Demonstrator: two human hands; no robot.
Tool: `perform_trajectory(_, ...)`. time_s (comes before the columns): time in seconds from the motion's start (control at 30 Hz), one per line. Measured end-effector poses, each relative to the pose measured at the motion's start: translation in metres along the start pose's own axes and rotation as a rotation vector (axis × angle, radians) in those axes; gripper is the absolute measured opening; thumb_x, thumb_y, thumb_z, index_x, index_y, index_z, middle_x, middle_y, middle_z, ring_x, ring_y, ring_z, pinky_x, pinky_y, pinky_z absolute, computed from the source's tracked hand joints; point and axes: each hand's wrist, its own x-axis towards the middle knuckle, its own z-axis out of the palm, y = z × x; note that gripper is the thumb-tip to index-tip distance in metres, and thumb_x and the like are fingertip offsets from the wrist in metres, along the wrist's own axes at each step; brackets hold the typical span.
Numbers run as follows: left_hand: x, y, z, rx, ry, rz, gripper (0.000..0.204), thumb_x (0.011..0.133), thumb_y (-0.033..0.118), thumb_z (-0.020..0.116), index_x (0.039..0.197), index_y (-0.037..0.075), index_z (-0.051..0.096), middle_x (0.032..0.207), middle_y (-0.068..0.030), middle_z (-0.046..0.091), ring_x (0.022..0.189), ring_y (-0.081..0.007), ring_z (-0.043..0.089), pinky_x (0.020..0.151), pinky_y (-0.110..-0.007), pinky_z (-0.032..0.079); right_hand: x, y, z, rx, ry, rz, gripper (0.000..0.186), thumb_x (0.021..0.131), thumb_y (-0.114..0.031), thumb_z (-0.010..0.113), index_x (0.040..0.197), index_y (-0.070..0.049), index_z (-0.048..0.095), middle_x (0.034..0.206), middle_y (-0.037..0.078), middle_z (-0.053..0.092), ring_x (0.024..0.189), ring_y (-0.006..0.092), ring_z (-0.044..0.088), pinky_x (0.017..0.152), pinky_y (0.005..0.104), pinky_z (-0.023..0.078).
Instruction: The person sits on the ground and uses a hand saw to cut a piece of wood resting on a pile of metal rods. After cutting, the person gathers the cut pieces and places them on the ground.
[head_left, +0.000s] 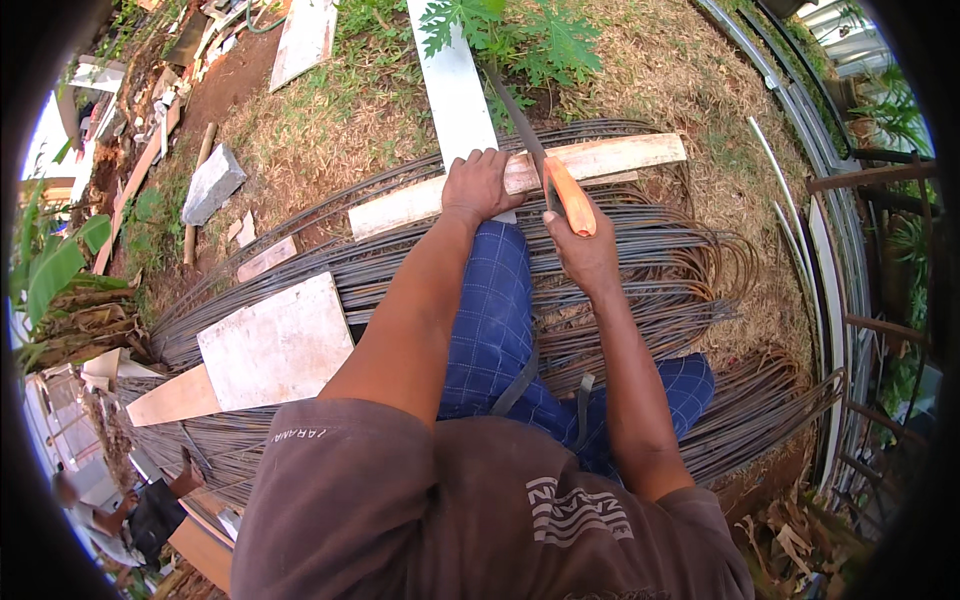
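My left hand (482, 186) presses down on a long white board (458, 95), its fingers close together over the board where a wooden plank (625, 156) crosses it. In my right hand (585, 250) is a handsaw (568, 192), held by its orange handle. The dark blade points away from me, along the right side of the white board, and passes over the plank. Leaves hide part of the blade's far end. The near end of the white board reaches my knee in blue checked trousers (490, 300).
Bundles of bent steel rods (660, 260) lie under and around me. A pale panel (280, 340) rests on them at left. A grey stone block (213, 185) and scrap wood are farther left. Green leaves (555, 45) overhang the board. Another person (150, 515) is at lower left.
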Motion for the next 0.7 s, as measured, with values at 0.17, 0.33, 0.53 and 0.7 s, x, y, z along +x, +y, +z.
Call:
perform_trajectory(0.17, -0.011, -0.007, -0.006, 0.080, -0.048, -0.074, 0.073, 0.081, 0.064, 0.074, 0.126, 0.008, 0.062, 0.117, -0.0096, 0.064, 0.117, -0.0275, 0.061, 0.095, -0.046, 0.050, -0.151, -0.002, -0.054, -0.173, -0.069, -0.145, 0.065, 0.089, -0.008, 0.069, 0.150, 0.004, 0.050, 0.148, 0.022, 0.059, 0.137, 0.0311, 0.058, 0.114, 0.0412, 0.045)
perform_trajectory(0.33, -0.012, -0.007, -0.001, 0.071, -0.022, -0.029, 0.073, 0.080, 0.065, 0.074, 0.124, 0.008, 0.061, 0.115, -0.0090, 0.064, 0.115, -0.0268, 0.061, 0.095, -0.045, 0.050, -0.209, -0.018, -0.069, -0.242, -0.058, -0.115, 0.063, 0.089, -0.005, 0.064, 0.149, 0.003, 0.052, 0.145, 0.022, 0.062, 0.133, 0.0323, 0.062, 0.110, 0.0402, 0.049)
perform_trajectory(0.53, 0.002, 0.003, -0.003, 0.059, -0.030, -0.026, 0.073, 0.079, 0.062, 0.076, 0.127, 0.010, 0.061, 0.117, -0.0074, 0.065, 0.117, -0.0252, 0.061, 0.097, -0.044, 0.049, 0.002, 0.008, -0.004, -0.011, 0.005, -0.137, 0.061, 0.092, -0.014, 0.073, 0.147, 0.003, 0.054, 0.127, 0.015, 0.069, 0.112, 0.0190, 0.065, 0.097, 0.0327, 0.051)
perform_trajectory(0.7, -0.006, -0.001, -0.011, 0.094, -0.130, -0.123, 0.075, 0.081, 0.061, 0.075, 0.134, 0.012, 0.058, 0.123, -0.0056, 0.063, 0.122, -0.0230, 0.058, 0.100, -0.045, 0.047, -0.110, -0.001, -0.037, -0.096, -0.038, -0.077, 0.064, 0.089, -0.009, 0.071, 0.150, 0.002, 0.052, 0.145, 0.019, 0.062, 0.134, 0.0288, 0.059, 0.112, 0.0384, 0.045)
